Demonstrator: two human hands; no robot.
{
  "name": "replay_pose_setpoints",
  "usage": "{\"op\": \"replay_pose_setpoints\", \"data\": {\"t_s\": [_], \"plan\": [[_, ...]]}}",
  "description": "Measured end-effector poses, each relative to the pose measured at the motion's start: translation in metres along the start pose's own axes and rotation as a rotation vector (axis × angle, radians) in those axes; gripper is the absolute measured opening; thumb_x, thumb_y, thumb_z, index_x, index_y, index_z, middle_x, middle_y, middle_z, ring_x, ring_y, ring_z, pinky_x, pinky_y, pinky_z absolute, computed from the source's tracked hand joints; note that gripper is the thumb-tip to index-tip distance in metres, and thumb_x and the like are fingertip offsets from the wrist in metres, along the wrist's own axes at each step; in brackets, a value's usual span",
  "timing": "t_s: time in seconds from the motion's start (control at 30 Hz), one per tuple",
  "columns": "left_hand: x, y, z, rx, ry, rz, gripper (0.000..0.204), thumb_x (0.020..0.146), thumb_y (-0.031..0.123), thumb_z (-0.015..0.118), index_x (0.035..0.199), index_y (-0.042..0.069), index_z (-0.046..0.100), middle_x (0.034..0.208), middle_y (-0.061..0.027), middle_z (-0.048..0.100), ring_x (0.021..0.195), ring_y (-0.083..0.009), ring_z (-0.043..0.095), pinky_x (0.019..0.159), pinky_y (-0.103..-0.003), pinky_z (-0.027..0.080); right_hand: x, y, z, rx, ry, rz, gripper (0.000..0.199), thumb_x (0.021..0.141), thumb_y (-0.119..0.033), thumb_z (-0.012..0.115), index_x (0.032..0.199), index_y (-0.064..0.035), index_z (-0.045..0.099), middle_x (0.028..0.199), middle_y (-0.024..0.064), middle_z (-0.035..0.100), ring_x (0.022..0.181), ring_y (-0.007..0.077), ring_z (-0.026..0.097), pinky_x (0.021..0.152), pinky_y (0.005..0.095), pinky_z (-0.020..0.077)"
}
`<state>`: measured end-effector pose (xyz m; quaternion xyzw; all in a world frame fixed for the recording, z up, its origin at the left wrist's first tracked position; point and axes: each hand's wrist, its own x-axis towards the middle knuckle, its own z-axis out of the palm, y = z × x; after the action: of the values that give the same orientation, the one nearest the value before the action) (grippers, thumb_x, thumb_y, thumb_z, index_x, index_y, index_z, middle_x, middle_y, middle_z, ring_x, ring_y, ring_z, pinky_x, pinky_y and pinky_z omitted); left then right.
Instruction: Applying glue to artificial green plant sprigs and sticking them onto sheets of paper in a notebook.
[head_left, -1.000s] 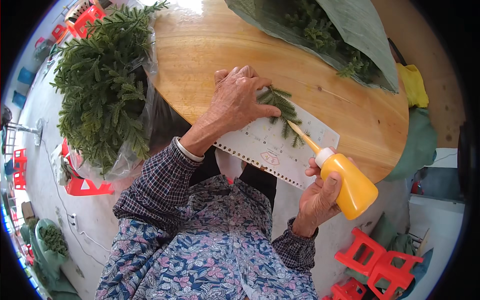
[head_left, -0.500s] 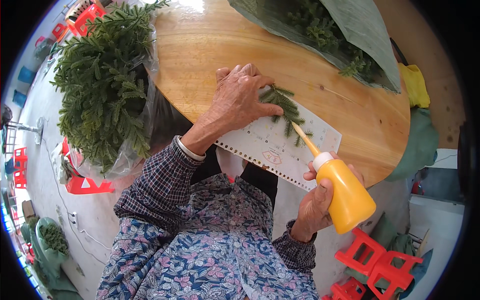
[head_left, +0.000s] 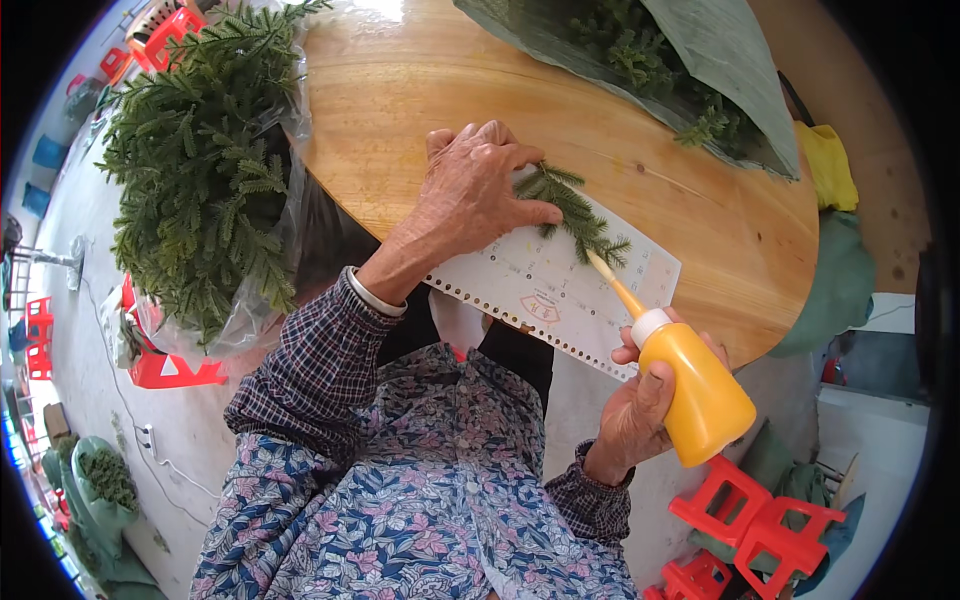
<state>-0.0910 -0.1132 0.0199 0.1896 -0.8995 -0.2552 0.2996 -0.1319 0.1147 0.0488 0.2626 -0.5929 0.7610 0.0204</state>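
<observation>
My left hand (head_left: 472, 188) pinches the upper end of a small green fir sprig (head_left: 580, 216) between thumb and fingers. Beneath the sprig lies a white calendar sheet (head_left: 575, 283) with a row of punched holes along its near edge. My right hand (head_left: 637, 408) is wrapped around a yellow squeeze bottle (head_left: 697, 395) with a white collar and a long tapered nozzle. The bottle is tilted, its nozzle tip right at the sprig's lower end. Whether the tip touches the needles, I cannot tell.
A big heap of fir branches (head_left: 200, 190) in clear plastic stands left of the wooden table (head_left: 390, 100). At the table's far right lies a green sack (head_left: 730, 75) with more branches inside. Red stools (head_left: 785, 540) stand on the floor at the lower right.
The sprig's lower twigs have shifted up and to the right, drawing together near the nozzle tip. My left hand has moved slightly up and left; the bottle has barely moved.
</observation>
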Motion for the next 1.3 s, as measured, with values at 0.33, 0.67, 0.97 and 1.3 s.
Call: {"op": "replay_pose_setpoints", "data": {"t_s": [0.33, 0.67, 0.97, 1.3], "plan": [[-0.001, 0.000, -0.003, -0.057, 0.048, 0.079, 0.046, 0.069, 0.038, 0.078, 0.104, 0.011, 0.069, 0.091, -0.0031, 0.050, 0.085, -0.0186, 0.046, 0.085, -0.038, 0.026, 0.007, 0.002, -0.011, 0.160, 0.156, 0.007, 0.057, 0.082, -0.033, 0.066, 0.126, -0.0093, 0.040, 0.111, 0.0214, 0.059, 0.069, 0.0236, 0.062, 0.054, 0.0252, 0.0489], [-0.024, 0.027, -0.007, -0.123, 0.195, 0.272, 0.037, 0.073, 0.018, 0.076, 0.107, 0.010, 0.067, 0.103, -0.0050, 0.054, 0.090, -0.0194, 0.048, 0.083, -0.037, 0.034, 0.013, 0.007, -0.009, 0.104, 0.214, -0.001, 0.056, 0.085, -0.038, 0.061, 0.126, -0.0061, 0.040, 0.109, 0.0184, 0.060, 0.069, 0.0213, 0.062, 0.054, 0.0229, 0.0473], [-0.039, 0.053, -0.006, 0.056, 0.087, 0.245, 0.036, 0.075, 0.014, 0.071, 0.110, 0.011, 0.062, 0.113, -0.0128, 0.047, 0.101, -0.0285, 0.045, 0.088, -0.037, 0.036, 0.015, 0.010, -0.013, 0.148, 0.249, 0.001, 0.056, 0.085, -0.039, 0.062, 0.125, -0.0051, 0.040, 0.108, 0.0174, 0.060, 0.069, 0.0206, 0.062, 0.055, 0.0222, 0.0473], [-0.051, 0.038, -0.006, -0.008, -0.073, 0.295, 0.038, 0.074, 0.014, 0.070, 0.110, 0.010, 0.061, 0.122, -0.0159, 0.046, 0.108, -0.0307, 0.049, 0.093, -0.039, 0.039, 0.014, 0.010, -0.016, 0.105, 0.163, 0.056, 0.052, 0.086, -0.039, 0.060, 0.121, -0.0059, 0.041, 0.107, 0.0178, 0.060, 0.066, 0.0206, 0.062, 0.052, 0.0235, 0.0479]]}}
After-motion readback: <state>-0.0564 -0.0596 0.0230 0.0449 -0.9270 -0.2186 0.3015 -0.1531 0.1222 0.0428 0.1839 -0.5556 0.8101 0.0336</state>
